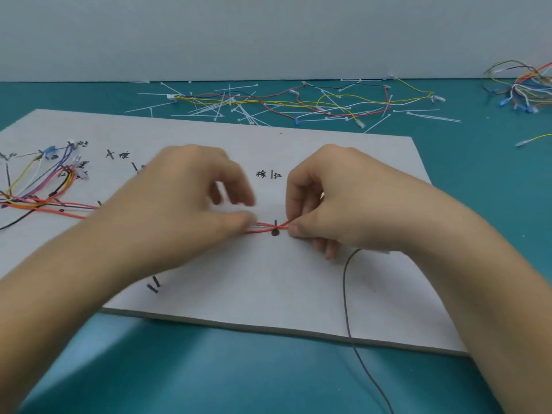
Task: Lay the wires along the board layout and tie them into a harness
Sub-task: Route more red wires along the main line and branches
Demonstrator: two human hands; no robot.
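So, all positions rel. to the black peg (275, 225) mid-board (298, 279). Far left of peg: multi-colour wire bundle (44, 186) fanned out on the board, ends next to handwritten labels. Just left of peg: left hand (179, 204), thumb tip pinching the red wires (265, 228), other fingers curled above, blurry. Beyond peg, slightly left, off the board: white cable ties (227, 110) scattered on teal table (239, 369). Red wires run taut hand to hand, crossing at the peg. Just right of peg: right hand (337, 201), thumb + forefinger pinching same red wires, remaining fingers curled under. Beyond-right of peg: loose wires (328, 103) mixed w/ more ties. Below-right of peg: black wire (345, 294) comes from under right hand, runs off board's near edge. Far right of peg, by the back wall: another wire pile (525, 88)
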